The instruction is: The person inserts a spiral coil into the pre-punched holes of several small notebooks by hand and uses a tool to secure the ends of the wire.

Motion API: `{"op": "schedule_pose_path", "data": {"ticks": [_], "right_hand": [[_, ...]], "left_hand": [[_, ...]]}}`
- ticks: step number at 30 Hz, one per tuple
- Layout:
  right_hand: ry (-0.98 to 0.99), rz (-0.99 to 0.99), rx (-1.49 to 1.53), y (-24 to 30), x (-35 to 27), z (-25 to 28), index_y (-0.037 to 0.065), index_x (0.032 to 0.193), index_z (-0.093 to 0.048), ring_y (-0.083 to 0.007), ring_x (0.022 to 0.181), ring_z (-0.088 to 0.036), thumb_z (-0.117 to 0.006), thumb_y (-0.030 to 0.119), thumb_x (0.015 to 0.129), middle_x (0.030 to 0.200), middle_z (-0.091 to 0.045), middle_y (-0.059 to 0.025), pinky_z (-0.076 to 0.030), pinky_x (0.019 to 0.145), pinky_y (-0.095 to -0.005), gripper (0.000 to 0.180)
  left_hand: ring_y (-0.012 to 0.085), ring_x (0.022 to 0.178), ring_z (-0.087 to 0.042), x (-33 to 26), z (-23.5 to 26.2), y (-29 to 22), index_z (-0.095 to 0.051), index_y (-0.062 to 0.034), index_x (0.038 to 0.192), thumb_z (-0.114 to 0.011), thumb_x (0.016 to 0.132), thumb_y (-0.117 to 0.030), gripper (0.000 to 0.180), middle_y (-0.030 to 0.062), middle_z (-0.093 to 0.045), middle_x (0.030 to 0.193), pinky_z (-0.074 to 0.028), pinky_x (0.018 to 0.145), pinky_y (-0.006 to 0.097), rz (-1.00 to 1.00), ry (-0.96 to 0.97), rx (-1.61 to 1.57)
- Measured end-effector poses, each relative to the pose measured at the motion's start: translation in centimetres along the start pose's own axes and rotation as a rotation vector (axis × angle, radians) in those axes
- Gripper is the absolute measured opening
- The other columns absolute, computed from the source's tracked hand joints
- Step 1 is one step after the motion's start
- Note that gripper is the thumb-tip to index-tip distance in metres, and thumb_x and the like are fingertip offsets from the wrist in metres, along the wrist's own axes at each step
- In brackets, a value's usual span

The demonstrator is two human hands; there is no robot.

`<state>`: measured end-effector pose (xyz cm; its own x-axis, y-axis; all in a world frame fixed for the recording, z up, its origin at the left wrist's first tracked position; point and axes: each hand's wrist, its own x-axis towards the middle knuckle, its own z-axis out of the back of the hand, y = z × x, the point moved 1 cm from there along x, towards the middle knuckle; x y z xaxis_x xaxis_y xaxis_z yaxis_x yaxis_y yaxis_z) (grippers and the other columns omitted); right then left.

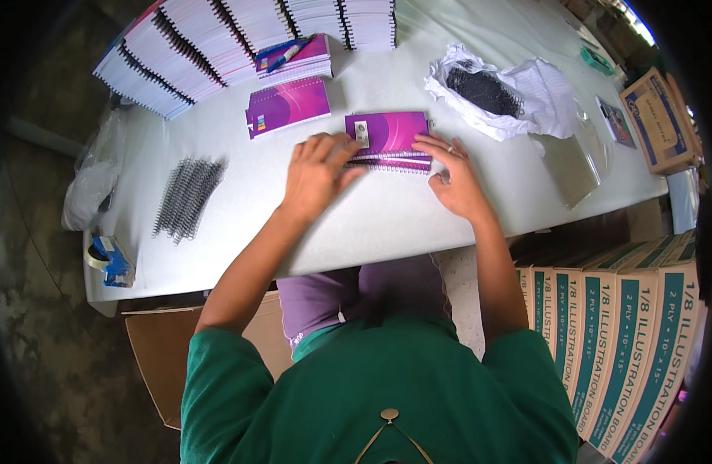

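while hands [313,176] [456,182] touch purple notebooks [398,131], white label [361,134] shows.

room: tabletop [383,224] between forearms [251,271] | blocked ahead: purple notebooks [394,131] | left: spiral coils [188,199] | right: white wrapper [545,97]

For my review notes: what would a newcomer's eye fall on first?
Likely the vivid purple booklets between the left hand and right hand on the white table. Behind them, upper left, stand thick paper blocks with black spirals; upper right, crumpled white wrapping holds dark coils.
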<state>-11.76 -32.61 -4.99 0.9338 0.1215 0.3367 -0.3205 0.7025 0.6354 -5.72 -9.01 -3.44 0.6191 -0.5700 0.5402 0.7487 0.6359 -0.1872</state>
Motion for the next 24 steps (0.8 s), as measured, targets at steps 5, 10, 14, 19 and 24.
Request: {"op": "schedule_pose_path", "data": {"ticks": [5,10,14,19,24], "right_hand": [[-0.238,0.056,0.472,3.6,0.5,-1.9,0.003,0.123,-0.052,-0.0284,0.123,-0.045,-0.052,-0.004,0.076,0.122,-0.056,-0.0129,-0.034,0.103,-0.0416,0.047],[0.102,-0.627,1.847,6.7,1.3,-5.0,-0.003,0.123,-0.048,-0.0246,0.115,-0.052,-0.055,0.013,0.088,0.119,-0.056,-0.0169,-0.040,0.099,-0.0387,0.040],[0.371,-0.664,1.715,6.4,2.1,-5.8,-0.004,0.128,-0.043,-0.0260,0.111,-0.054,-0.048,0.017,0.092,0.122,-0.054,-0.0159,-0.044,0.096,-0.0382,0.041],[0.286,-0.117,1.098,7.5,1.9,-5.6,-0.002,0.117,-0.056,-0.0148,0.103,-0.056,-0.057,0.008,0.087,0.114,-0.061,-0.0102,-0.043,0.091,-0.0287,0.031],[0.248,0.010,0.831,8.4,1.4,-7.2,0.001,0.117,-0.058,-0.0128,0.105,-0.055,-0.058,0.007,0.088,0.112,-0.062,-0.0074,-0.041,0.092,-0.0269,0.030]], "left_hand": [[0.0273,0.099,-0.057,1.7,2.4,4.9,-0.060,-0.0104,0.113,-0.067,0.078,-0.017,0.036,0.0102,-0.060,0.110,-0.045,0.083,0.038,0.065,-0.271,0.437],[0.0245,0.075,-0.062,-1.0,5.5,4.7,-0.064,-0.0070,0.103,-0.059,0.078,-0.004,0.025,0.0071,-0.067,0.090,-0.046,0.068,0.035,0.087,0.036,0.225],[0.0219,0.087,-0.060,-4.3,9.3,-1.2,-0.063,-0.0113,0.105,-0.063,0.076,-0.010,0.029,0.0032,-0.065,0.100,-0.044,0.074,0.036,-0.245,0.166,0.104],[0.0294,0.096,-0.057,-8.4,12.4,9.1,-0.060,-0.0082,0.105,-0.064,0.082,-0.025,0.028,0.0076,-0.063,0.100,-0.044,0.080,0.041,0.491,-0.052,0.515],[0.0272,0.086,-0.059,-12.8,11.7,13.0,-0.063,-0.0077,0.100,-0.063,0.082,-0.030,0.029,0.0086,-0.063,0.095,-0.043,0.074,0.041,0.635,-0.002,0.498]]}}
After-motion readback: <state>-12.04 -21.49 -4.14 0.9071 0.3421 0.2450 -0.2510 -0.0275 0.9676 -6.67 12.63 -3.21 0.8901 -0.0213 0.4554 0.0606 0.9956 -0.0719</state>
